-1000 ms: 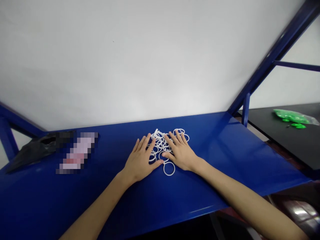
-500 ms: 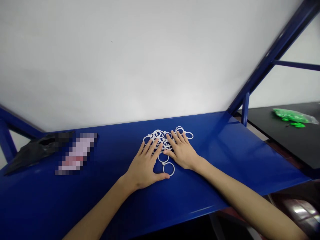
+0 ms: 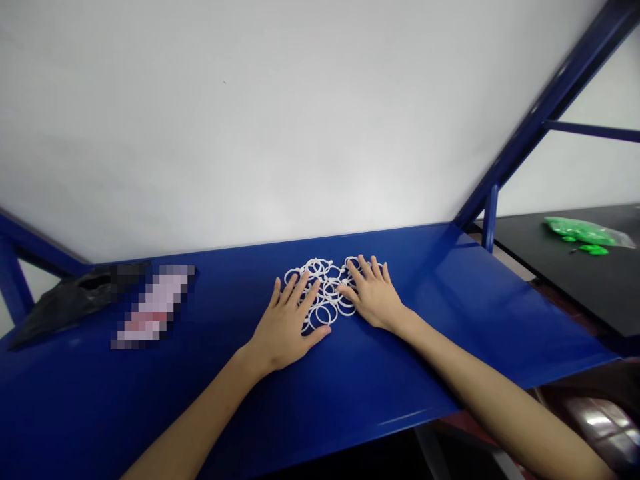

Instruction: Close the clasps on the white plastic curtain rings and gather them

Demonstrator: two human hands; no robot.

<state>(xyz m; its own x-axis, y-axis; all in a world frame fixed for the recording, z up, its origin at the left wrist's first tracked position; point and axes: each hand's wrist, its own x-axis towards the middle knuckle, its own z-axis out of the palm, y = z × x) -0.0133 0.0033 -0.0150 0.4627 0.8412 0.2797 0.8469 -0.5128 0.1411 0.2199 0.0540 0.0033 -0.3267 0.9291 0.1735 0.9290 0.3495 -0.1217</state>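
A heap of several thin white rings [image 3: 326, 293] lies on the blue metal shelf [image 3: 450, 307] near its back edge. My left hand [image 3: 285, 327] rests flat, fingers spread, on the left side of the heap, its thumb touching a ring. Flat on the right side of the heap lies my right hand [image 3: 374, 293], fingers apart over some rings. Neither hand holds anything. Part of the heap is hidden under both palms.
A black bag [image 3: 65, 300] and a blurred pink and white object [image 3: 153, 305] lie at the shelf's left. A blue diagonal frame bar [image 3: 540, 113] rises at the right. Beyond it a black table [image 3: 575, 280] carries a bag of green parts [image 3: 580, 231].
Both hands slid over the rings. The loose rings near the front were pushed back into the heap, which is now tighter. My right hand moved away and to the right.
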